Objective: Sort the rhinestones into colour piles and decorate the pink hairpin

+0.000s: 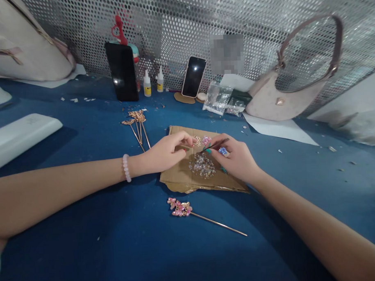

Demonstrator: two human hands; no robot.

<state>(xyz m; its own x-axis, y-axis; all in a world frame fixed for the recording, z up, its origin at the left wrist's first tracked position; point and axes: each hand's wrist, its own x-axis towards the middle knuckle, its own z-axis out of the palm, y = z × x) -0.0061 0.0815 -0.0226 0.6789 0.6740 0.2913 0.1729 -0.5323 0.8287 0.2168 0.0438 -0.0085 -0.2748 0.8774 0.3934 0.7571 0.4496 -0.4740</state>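
In my right hand (239,159) is a pair of dark tweezers (218,143), pinched between the fingers, its tips pointing left over a heap of clear rhinestones (203,166). My left hand (171,151) hovers at the left side of the cardboard (178,173), thumb and fingers apart, nothing visible between them. Near its fingertips lie pale gold beads (197,141) and a pink bead pile (206,140). Blue beads (222,150) show beside my right fingers, which partly hide them. In front of the cardboard lies a gold hairpin (181,208) with pink flowers.
Several plain gold hairpins (139,117) lie behind my left forearm. Two small glue bottles (147,84), a black upright case (122,71) and a leaning phone (194,76) stand along the perforated metal wall. Plastic bags (217,98) and a handbag (292,91) are at the back right.
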